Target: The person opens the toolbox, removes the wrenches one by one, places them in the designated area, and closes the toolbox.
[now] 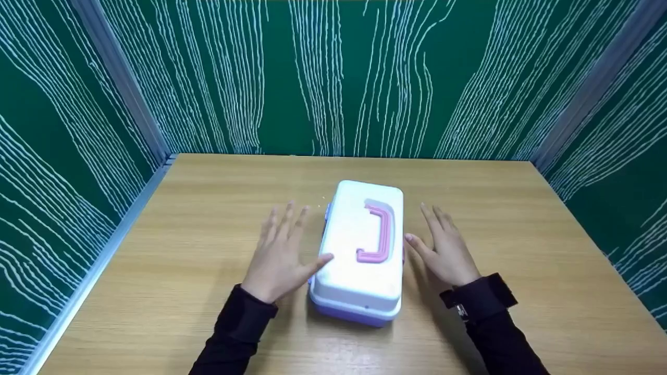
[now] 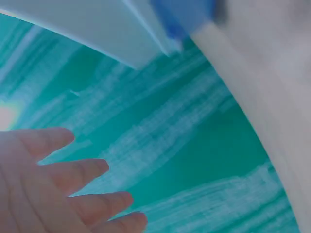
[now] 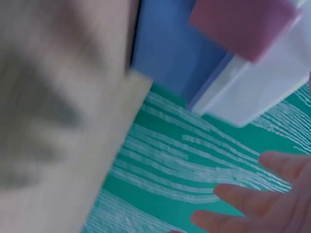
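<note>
A box with a white lid (image 1: 349, 234) and a blue-purple base (image 1: 354, 315) stands closed on the table, its pink handle (image 1: 384, 234) folded down on the lid. My left hand (image 1: 279, 263) is spread at the box's left side, the thumb tip over the lid's edge; whether it touches is unclear. To the right of the box, my right hand (image 1: 449, 255) has straight fingers, the thumb pointing at the box's side. In the right wrist view a pink latch (image 3: 245, 24) shows on the blue side (image 3: 170, 48), apart from the fingers (image 3: 248, 199).
The wooden table (image 1: 208, 198) extends around the box. Green walls with white wavy lines (image 1: 323, 78) rise behind and at both sides, with grey metal posts (image 1: 122, 78) at the corners. Tiny pale specks lie beside the box's far left part.
</note>
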Tool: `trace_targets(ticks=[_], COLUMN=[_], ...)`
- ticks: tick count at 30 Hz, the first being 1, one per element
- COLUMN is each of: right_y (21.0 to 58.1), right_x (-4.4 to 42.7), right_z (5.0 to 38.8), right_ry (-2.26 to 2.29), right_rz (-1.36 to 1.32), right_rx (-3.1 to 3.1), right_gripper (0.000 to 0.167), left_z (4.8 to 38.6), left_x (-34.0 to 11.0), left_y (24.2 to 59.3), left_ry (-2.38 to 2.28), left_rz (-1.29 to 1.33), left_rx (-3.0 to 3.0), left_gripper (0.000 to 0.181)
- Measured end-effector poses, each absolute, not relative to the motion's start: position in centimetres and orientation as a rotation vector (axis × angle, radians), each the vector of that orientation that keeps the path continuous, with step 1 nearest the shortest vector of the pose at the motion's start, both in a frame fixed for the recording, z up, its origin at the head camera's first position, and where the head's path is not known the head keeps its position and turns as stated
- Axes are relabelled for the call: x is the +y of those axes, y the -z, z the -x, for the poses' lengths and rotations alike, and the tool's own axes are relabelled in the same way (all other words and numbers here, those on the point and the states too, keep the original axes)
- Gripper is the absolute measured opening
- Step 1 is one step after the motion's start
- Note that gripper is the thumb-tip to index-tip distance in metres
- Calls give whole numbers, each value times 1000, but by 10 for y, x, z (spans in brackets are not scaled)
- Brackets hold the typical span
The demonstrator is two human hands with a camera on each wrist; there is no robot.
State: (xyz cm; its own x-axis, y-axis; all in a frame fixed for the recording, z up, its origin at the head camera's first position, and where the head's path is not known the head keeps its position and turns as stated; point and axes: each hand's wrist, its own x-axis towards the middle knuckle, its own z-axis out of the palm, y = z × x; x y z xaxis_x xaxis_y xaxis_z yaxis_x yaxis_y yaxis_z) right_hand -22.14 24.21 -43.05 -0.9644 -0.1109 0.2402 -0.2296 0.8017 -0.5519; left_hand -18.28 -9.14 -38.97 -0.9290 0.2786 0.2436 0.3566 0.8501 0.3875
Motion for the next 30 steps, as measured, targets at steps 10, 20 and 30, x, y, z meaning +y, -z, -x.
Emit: trace_targets(ticks=[10,20,30], right_y=[445,459,461], right_x=[229,215,221], right_z=[216,213,212], right_ry=[-1809,-2265,-2687], right_rz=[-155,102,172], right_rx=[-2594,-2403,-2179], right_gripper=[58,51,18], left_z=[173,167,163], left_x=[-44,-16,-10], left_y=[386,396,407], left_ry=[518,239,58], left_rz=[971,1082,1081], left_rx=[-2721,-2624,-2552], left_gripper=[104,101,93])
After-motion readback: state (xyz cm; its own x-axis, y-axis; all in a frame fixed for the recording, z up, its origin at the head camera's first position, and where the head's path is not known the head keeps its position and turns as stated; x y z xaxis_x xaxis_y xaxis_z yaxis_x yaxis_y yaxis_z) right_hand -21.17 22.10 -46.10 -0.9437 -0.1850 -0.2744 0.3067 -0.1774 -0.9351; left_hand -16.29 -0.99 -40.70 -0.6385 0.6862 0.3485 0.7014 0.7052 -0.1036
